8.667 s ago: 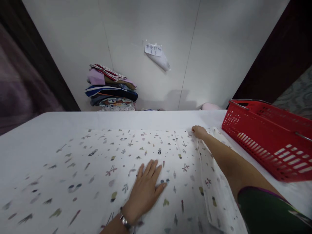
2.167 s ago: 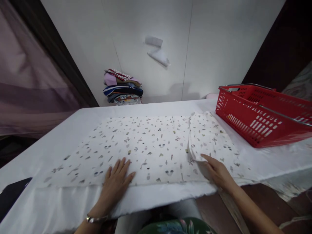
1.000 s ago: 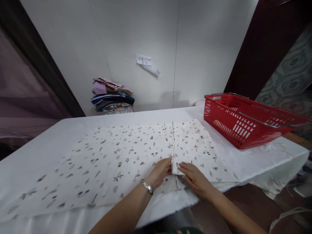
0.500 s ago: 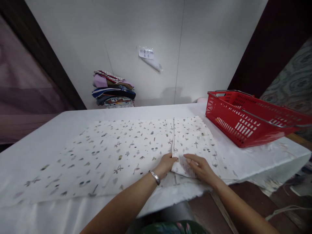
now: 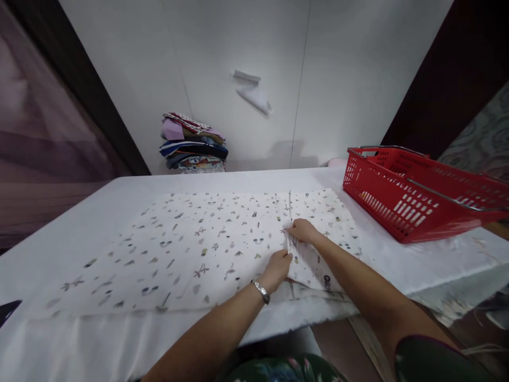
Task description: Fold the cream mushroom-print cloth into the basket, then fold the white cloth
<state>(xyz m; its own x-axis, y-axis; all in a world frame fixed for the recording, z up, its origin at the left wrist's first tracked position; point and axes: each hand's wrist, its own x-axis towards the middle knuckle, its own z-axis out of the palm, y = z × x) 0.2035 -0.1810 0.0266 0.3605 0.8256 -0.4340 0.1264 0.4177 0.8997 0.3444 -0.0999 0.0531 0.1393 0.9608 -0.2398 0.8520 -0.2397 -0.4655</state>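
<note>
A white printed cloth (image 5: 222, 239) with small leaf, flower and sunglasses motifs lies spread over the table. Its right part is folded over, and the folded edge runs front to back. My left hand (image 5: 279, 268), with a silver bracelet at the wrist, pinches that edge near the front. Farther back on the same edge, my right hand (image 5: 303, 231) has its fingers closed on the cloth, with the fingertips pressed to the seam. The front corner of the folded part lies just right of my left hand.
The table wears a white cover (image 5: 131, 185). A red plastic basket (image 5: 382, 196) with metal handles stands at the right. Behind the table's far edge is a stack of folded fabrics (image 5: 194, 146). Paper (image 5: 254, 95) hangs on the wall.
My right hand has moved from the front of the folded part, fingers spread, back along the edge and closed on it. My left hand keeps its hold. The view has shifted slightly.
</note>
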